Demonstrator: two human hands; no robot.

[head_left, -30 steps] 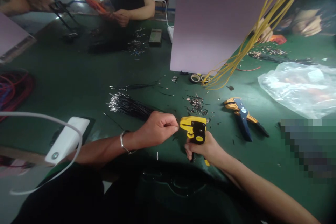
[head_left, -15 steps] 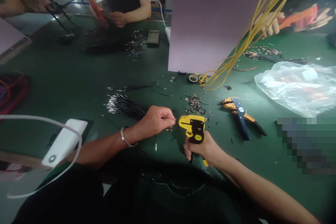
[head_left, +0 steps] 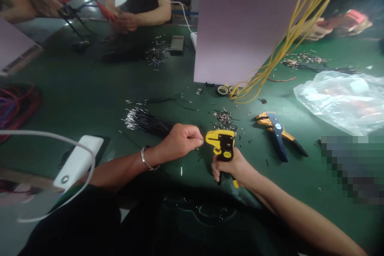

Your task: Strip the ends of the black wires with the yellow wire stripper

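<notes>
My left hand (head_left: pixel 186 141) is closed in a pinch at the jaws of a yellow and black wire stripper (head_left: pixel 220 144). A thin black wire runs from the pinch, though most of it is hidden by the hand; a bright metal tip (head_left: pixel 181 171) hangs below. My right hand (head_left: pixel 231 166) is wrapped round the stripper's handles, jaws pointing left. Behind my left hand lies a bundle of black wires (head_left: pixel 150 122) with shiny tips. Small wire scraps (head_left: pixel 225 119) are heaped beyond the stripper.
A second stripper, blue and orange (head_left: pixel 277 128), lies right of my right hand. Beyond are tape rolls (head_left: pixel 222 90), yellow wires (head_left: pixel 279 58), a purple-grey panel (head_left: pixel 237 28) and a plastic bag (head_left: pixel 342 96). A white power strip (head_left: pixel 79 160) sits left. Two co-workers' hands (head_left: pixel 127 22) hold red tools.
The whole view has shifted slightly. My left hand's fingertips and the stripper's jaws remain close together, with less of the wire showing between them. The co-workers' hands and red tools have moved.
</notes>
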